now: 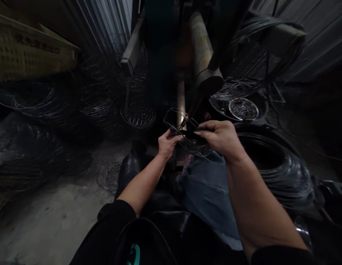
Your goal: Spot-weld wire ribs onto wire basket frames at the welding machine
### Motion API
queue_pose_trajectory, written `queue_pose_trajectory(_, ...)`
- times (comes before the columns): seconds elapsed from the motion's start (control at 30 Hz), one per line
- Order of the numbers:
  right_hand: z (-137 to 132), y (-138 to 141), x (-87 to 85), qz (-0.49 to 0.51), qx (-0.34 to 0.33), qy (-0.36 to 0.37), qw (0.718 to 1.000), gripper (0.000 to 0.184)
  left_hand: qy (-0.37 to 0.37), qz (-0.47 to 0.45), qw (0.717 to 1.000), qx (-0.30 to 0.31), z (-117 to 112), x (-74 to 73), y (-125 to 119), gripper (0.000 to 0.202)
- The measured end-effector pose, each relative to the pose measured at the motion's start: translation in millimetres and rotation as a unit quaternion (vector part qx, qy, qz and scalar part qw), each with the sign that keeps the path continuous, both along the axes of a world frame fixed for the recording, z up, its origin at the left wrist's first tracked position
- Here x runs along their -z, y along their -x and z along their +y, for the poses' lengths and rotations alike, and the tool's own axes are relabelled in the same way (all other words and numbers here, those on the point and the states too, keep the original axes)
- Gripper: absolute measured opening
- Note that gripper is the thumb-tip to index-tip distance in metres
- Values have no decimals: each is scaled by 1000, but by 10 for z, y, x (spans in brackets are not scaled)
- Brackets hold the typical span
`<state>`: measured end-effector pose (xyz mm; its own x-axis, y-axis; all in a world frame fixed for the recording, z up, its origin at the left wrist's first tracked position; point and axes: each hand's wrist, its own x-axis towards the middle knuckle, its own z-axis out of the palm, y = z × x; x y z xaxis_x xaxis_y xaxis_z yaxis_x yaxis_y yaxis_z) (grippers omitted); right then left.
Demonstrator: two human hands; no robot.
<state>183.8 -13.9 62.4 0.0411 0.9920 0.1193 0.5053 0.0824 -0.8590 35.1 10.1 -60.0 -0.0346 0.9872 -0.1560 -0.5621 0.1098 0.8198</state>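
Observation:
A small wire basket frame (178, 124) is held up in front of me, over my knees. My left hand (167, 142) grips its near left rim with the fingers curled round the wire. My right hand (219, 137) is closed over its right side, fingers pinching the wires. Just behind the frame stands a dark machine with a metal arm (205, 73) that tapers down toward the frame.
Stacks of finished wire baskets (138, 116) fill the floor at left and centre. A big coil of wire (275, 165) lies at my right. A tub with wire rings (242, 107) sits behind it. A loose wire piece (109, 176) lies on the concrete floor. A cardboard box (27, 51) stands far left.

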Motion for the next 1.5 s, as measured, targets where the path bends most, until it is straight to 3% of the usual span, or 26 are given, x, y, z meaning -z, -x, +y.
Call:
queue_pose_trajectory(0.2, -95, -230, 69, 51, -56, -18, 997, 19, 8, 12, 1000, 17, -22, 26, -5, 35)
queue_pose_trajectory(0.3, -218, -431, 158, 13, -29, -41, 999, 15, 24, 20, 999, 14, -28, 8, 0, 38)
queue_pose_trajectory(0.43, -349, -594, 293, -45, -53, -8, 998, 9, 43, 27, 999, 13, -64, -63, -38, 42)
queue_pose_trajectory(0.73, -353, -567, 327, -114, -108, -66, 985, 17, 34, 72, 997, 16, -62, -43, -113, 41)
queue_pose_trajectory(1.27, -345, -576, 399, -75, -84, -100, 989, 11, 33, 81, 996, 21, -47, -23, -114, 41)
queue_pose_trajectory(1.5, -396, -531, 476, -83, -59, -162, 982, 15, 27, 51, 998, 10, -91, -28, -107, 41)
